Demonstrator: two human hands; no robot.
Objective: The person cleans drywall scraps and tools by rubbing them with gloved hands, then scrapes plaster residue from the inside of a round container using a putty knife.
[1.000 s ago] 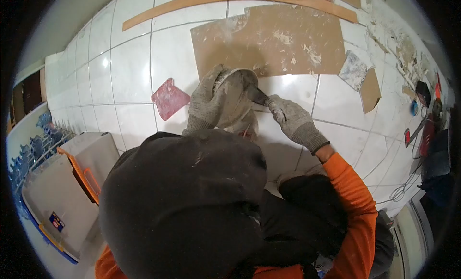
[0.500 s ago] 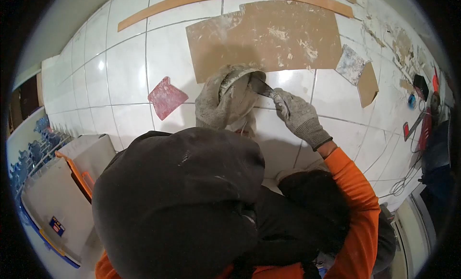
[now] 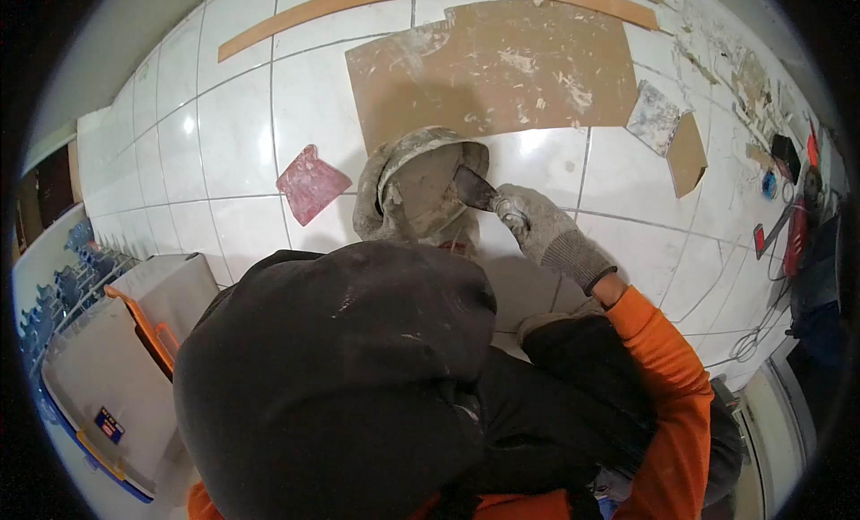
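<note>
My left hand (image 3: 368,208), in a grey work glove, grips the left side of a dirty bucket-like container (image 3: 421,137). The container is tilted, and a grey paste or coating covers its inside. Most of my left fingers are hidden behind it. My right hand (image 3: 542,232), also gloved, is closed around the handle of a putty knife (image 3: 475,189). The knife's dark blade reaches into the container's mouth near its right side; whether it touches the paste, I cannot tell.
Around me lies white tiled floor, with a brown cardboard sheet (image 3: 502,81) ahead and a reddish piece (image 3: 313,185) to the left. Smaller board pieces (image 3: 686,157) and tools with cables (image 3: 793,238) are at right. A plastic bin (image 3: 107,377) stands at left.
The container has turned so that more of its inside faces me, and my left hand has shifted left around it. My right hand and the putty knife have moved slightly down and left.
</note>
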